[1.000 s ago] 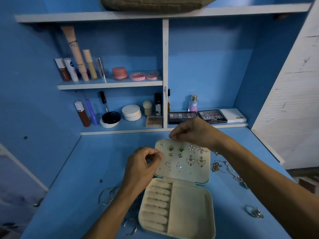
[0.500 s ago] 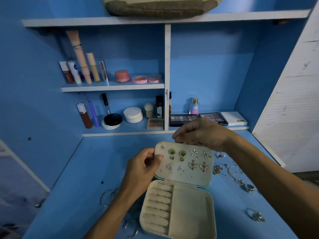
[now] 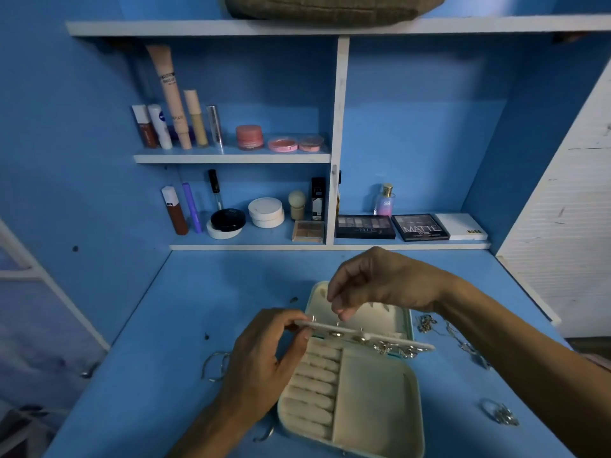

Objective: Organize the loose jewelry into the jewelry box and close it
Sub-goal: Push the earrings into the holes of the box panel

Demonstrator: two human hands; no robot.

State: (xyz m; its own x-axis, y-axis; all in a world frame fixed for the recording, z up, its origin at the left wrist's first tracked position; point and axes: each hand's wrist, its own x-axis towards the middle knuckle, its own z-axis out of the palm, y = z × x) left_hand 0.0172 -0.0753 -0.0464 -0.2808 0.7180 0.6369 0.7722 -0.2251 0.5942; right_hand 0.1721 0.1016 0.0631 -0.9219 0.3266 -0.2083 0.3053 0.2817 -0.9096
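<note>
Left hand [image 3: 261, 365] pinches the left end of the cream earring panel [image 3: 330, 329], which sits almost edge-on across the open jewelry box [image 3: 373, 401]. My right hand [image 3: 380, 282] hovers just above the panel with curled fingers, their tips close to the earring posts; I cannot tell whether they hold anything. Soft, ribbed ring rolls [image 3: 314, 388] fill the box's left half. On the blue tabletop [image 3: 198, 309], my left hand partly hides thin wire bangles [image 3: 215, 365]. Tangled chains [image 3: 426, 325] and a shiny ring cluster [image 3: 501, 416] lie to the right.
</note>
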